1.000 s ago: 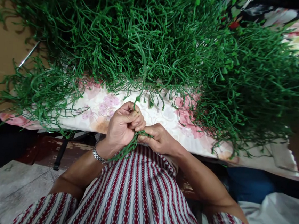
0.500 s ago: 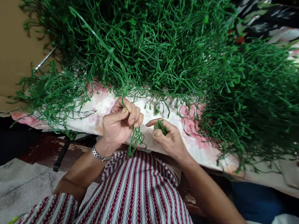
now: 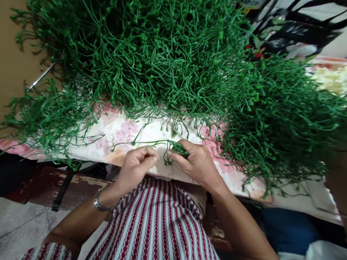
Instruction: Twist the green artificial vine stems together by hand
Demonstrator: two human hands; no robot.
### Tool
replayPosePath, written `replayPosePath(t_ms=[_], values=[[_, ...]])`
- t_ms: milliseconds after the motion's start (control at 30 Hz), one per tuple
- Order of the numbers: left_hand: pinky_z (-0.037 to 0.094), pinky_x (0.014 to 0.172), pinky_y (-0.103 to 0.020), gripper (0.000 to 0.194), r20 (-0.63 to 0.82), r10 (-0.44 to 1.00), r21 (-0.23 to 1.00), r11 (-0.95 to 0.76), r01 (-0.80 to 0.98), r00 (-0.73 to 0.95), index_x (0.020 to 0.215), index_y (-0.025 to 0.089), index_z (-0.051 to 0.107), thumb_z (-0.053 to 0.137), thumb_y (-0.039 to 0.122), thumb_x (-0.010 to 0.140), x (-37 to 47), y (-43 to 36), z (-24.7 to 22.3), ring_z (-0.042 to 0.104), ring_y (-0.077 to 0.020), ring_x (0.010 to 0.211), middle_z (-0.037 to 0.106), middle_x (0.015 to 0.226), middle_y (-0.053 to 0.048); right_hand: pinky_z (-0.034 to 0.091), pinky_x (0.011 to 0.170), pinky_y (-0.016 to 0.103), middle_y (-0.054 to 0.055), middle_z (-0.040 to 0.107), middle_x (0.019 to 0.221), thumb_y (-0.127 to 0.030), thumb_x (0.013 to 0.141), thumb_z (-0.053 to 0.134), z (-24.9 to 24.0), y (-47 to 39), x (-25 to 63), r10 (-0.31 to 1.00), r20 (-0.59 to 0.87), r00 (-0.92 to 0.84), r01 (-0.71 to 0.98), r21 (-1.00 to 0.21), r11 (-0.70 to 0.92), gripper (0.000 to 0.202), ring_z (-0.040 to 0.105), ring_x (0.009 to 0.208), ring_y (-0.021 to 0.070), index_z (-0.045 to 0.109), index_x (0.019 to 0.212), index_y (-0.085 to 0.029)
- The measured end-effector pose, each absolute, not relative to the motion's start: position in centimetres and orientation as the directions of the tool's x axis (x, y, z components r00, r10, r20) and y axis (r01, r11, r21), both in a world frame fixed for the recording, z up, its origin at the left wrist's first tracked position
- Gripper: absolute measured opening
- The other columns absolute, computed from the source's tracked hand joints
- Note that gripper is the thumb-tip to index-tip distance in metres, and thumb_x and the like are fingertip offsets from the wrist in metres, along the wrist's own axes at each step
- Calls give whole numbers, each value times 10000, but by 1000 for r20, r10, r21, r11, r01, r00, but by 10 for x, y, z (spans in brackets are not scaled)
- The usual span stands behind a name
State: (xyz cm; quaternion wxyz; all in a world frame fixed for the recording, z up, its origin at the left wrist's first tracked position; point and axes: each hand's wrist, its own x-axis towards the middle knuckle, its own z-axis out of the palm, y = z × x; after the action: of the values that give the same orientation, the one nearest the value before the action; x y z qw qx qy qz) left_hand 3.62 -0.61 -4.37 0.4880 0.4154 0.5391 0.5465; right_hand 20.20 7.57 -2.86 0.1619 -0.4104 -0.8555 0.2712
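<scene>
My right hand [image 3: 199, 164] is closed on a bunch of thin green artificial stems [image 3: 178, 148] above the front edge of the table. From that bunch one long stem stretches left over the cloth, past my other hand. My left hand [image 3: 140, 163] has its fingers curled and thumb pressed in, just left of the bunch; whatever it pinches, if anything, is too small to make out. Beyond both hands rises a big heap of the same green stems [image 3: 155, 59].
A smaller pile of stems [image 3: 53, 115] lies left, another pile [image 3: 277, 127] right. Floral cloth [image 3: 124, 132] covers the table. Cardboard [image 3: 12, 59] stands left, beside a thin metal rod [image 3: 41, 76]. Behind are a black floral bag [image 3: 300, 36] and cream flowers [image 3: 345, 78].
My left hand has come down, and the long strand and dangling sprig it held have left it. More stems show in my right hand now. The view has shifted slightly.
</scene>
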Motion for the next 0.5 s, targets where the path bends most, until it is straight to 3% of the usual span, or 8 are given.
replayPosePath(t_ms=[100, 200, 267, 367, 500], values=[[433, 665, -262, 134, 138, 987, 967, -151, 205, 77, 802, 168, 640, 509, 137, 799, 38, -18, -31, 556, -141, 709, 619, 745, -40, 213, 495, 214, -19, 477, 532, -359, 798, 521, -28, 75, 202, 755, 34, -655, 646, -494, 583, 238, 385, 478, 78, 487, 668, -163], [430, 848, -337, 286, 361, 931, 858, -351, 375, 47, 1029, 203, 606, 466, 93, 806, 40, -12, -19, 554, -195, 971, 623, 1016, -84, 222, 499, 221, 2, 528, 571, -325, 801, 516, -28, 70, 198, 726, 44, -687, 646, -421, 636, 184, 403, 484, 87, 530, 733, -155], [369, 933, -389, 341, 452, 892, 731, -381, 566, 18, 1070, 206, 589, 474, 72, 778, 38, -1, -18, 504, -226, 1058, 601, 1074, -95, 228, 496, 227, 8, 536, 572, -321, 800, 526, -27, 68, 196, 698, 56, -713, 625, -399, 671, 182, 406, 483, 91, 551, 752, -148], [397, 809, -326, 253, 354, 932, 676, -309, 669, 74, 921, 188, 627, 458, 74, 772, 34, 12, -25, 542, -194, 845, 614, 855, -64, 278, 505, 225, 16, 572, 622, -355, 803, 554, -28, 68, 197, 664, 128, -736, 535, -490, 688, 219, 441, 513, 97, 581, 827, -139], [355, 579, -217, 143, 238, 965, 851, -151, 503, -113, 816, 172, 604, 462, 153, 815, 30, 16, -36, 487, -117, 619, 539, 674, -2, 371, 535, 208, 27, 620, 862, -421, 781, 601, -32, 70, 211, 738, 256, -625, 357, -747, 561, 428, 467, 542, 72, 524, 1120, -170]])
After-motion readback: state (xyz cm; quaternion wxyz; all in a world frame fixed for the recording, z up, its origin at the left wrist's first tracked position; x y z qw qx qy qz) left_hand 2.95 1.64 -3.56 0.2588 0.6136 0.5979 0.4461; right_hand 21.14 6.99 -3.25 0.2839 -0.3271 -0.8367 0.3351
